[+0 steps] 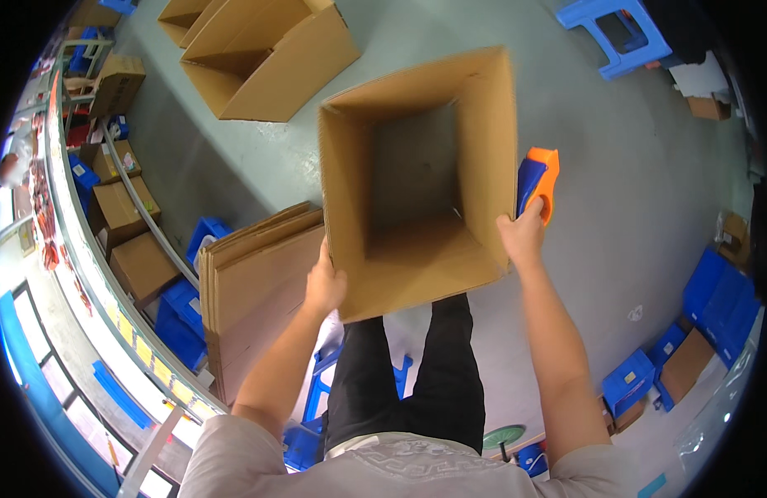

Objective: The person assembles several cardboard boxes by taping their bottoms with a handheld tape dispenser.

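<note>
A brown cardboard box is held up in front of my legs. It is unfolded into a square tube, and the grey floor shows through it. My left hand grips its near left corner, the fingers partly hidden along the outer side. At the right wall, my right hand is closed round an orange and blue tape dispenser. Its thumb side also presses against the box wall. The dispenser points away from me alongside the box.
Flat cardboard sheets lean in a stack at my left. Beyond them stand open boxes on the floor. A blue stool is at the far right. Blue bins line the right side, and a metal-framed bench with cartons runs along the left.
</note>
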### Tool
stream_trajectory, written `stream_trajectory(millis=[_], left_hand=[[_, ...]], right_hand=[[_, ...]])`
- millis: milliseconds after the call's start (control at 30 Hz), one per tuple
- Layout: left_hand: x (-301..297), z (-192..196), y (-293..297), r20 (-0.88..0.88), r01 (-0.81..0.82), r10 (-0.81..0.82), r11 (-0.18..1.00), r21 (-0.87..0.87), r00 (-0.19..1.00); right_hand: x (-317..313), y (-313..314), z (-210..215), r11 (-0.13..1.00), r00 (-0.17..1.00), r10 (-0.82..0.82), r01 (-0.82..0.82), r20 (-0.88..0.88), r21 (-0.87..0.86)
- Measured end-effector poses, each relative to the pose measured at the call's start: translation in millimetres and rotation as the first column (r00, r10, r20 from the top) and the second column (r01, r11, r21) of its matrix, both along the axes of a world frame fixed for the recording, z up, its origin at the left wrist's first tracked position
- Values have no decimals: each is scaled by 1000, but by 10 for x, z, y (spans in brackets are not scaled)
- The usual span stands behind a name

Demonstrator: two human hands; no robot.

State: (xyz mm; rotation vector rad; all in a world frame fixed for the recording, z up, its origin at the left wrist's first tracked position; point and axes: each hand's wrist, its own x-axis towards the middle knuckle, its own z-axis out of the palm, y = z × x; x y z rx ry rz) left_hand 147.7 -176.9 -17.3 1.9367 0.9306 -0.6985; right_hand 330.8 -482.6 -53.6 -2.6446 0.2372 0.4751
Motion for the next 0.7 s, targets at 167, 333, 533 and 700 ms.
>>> stream_trajectory(millis=[167, 333, 533, 700], left_hand=[[-592, -171, -600, 289, -306, 335, 942, -141, 897], [-607, 90, -851, -284, -324, 236, 889, -323, 929], [-38, 381, 103, 378, 146, -389, 834, 533, 840], [551, 1, 1171, -70, 335, -351, 787, 519, 934]], right_hand=[[311, 122, 208, 948, 971, 59, -127, 233, 291], [-192, -514, 279, 887, 880, -355, 211, 314, 411], [-1158, -166, 263, 857, 869, -494, 484, 14, 177], [-1122, 214, 73, 812, 837, -519, 546, -171, 209]])
